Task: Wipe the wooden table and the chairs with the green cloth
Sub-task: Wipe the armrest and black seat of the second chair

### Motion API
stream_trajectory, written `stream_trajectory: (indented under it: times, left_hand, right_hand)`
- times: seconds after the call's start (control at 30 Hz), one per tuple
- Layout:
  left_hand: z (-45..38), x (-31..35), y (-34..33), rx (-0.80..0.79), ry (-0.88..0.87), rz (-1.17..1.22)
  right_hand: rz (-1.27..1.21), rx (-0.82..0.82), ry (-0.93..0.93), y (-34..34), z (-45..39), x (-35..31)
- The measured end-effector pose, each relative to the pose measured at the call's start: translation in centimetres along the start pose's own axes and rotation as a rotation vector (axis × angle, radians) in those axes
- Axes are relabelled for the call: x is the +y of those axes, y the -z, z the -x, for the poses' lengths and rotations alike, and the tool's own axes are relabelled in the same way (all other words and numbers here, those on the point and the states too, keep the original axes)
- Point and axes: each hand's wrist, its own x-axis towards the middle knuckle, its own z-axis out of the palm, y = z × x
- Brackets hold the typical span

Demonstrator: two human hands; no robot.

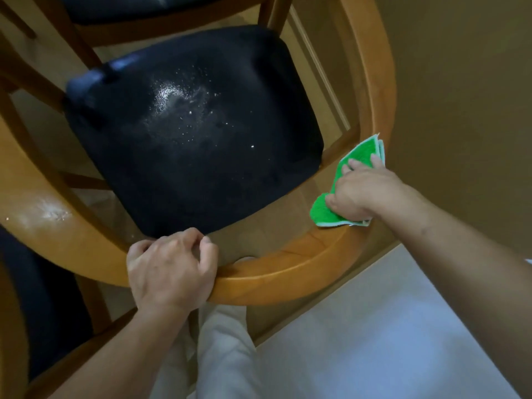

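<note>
Neighbouring chair, far left: dark seat [37, 298] partly in view under a wooden rail; only a slice shows.
Rail, left stretch: curved wooden chair rail [273, 272] carries a pale scuffed or wet patch near the frame's left edge.
Left hand [169, 272]: clenched over the near bend of the rail, fingers curled across the top, thumb hidden beneath; grasping the rail and nothing else.
Seat: black padded seat [195, 125] inside the rail's curve, sprinkled with white specks and a glossy smear near its middle; no other items lie on it.
Second chair, top: another dark seat [161, 7] with wooden legs stands beyond, cut off by the frame.
Trouser leg [224, 355]: pale fabric, directly below the rail, between the two forearms.
Green cloth [357, 165]: folded, white-edged, lying on the rail's right-hand bend; long axis runs along the rail, from near-left to far-right, its far corner pointing up the rail.
Right hand [365, 194]: laid on top of the cloth, fingers fairly straight and spread, pressing it flat onto the wood; thumb at the cloth's near end.
Floor, lower right: pale floor [374, 341] meets a tan wall [460, 82].
</note>
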Motion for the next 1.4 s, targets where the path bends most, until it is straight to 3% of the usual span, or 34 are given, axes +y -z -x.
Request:
stream_trajectory:
  times: [0.07, 0.2, 0.3, 0.37, 0.57, 0.67, 0.83, 1.03, 1.13, 1.27, 1.33, 1.4]
  left_hand:
    - [0.0, 0.0, 0.0, -0.006, 0.004, -0.013]
    - [-0.1, 0.0, 0.1, -0.005, 0.003, -0.036]
    - [-0.1, 0.2, 0.1, 0.009, 0.001, -0.018]
    - [-0.1, 0.3, 0.2, 0.002, 0.006, -0.017]
    - [0.0, 0.2, 0.0, 0.000, 0.008, -0.012]
    - [0.1, 0.0, -0.1, -0.009, 0.006, -0.010]
    - [0.1, 0.0, 0.0, -0.014, -0.001, -0.005]
    - [-0.1, 0.0, 0.2, -0.029, -0.010, 0.009]
    - [0.2, 0.1, 0.3, -0.011, -0.009, 0.026]
    - [0.1, 0.1, 0.3, -0.028, -0.001, 0.045]
    - [0.4, 0.0, 0.5, -0.030, -0.015, 0.060]
    - [0.6, 0.2, 0.6, -0.029, -0.017, 0.065]
  right_hand:
    - [-0.018, -0.024, 0.090, -0.3, 1.6, -2.2]
    - [-0.301, -0.054, 0.354, -0.2, 6.2, -8.9]
    - [-0.293, 0.030, 0.601, 0.1, 8.5, -12.2]
    - [-0.244, 0.050, 0.637, 0.0, 8.9, -12.1]
    - [0.084, 0.059, 0.240, -0.5, 3.2, -1.7]
    - [-0.099, 0.167, 0.069, -1.6, -0.2, 2.4]
    - [-0.648, 0.504, 0.064, -5.6, 2.4, -1.0]
    - [-0.731, 0.958, -0.044, -8.4, 9.0, -11.9]
    - [-0.656, 1.016, 0.062, -9.6, 10.2, -17.0]
    - [-0.601, 1.101, 0.156, -10.8, 9.1, -15.0]
    - [-0.755, 1.118, 0.050, -11.0, 8.2, -12.2]
    - [-0.990, 1.023, -0.102, -10.7, 7.2, -9.2]
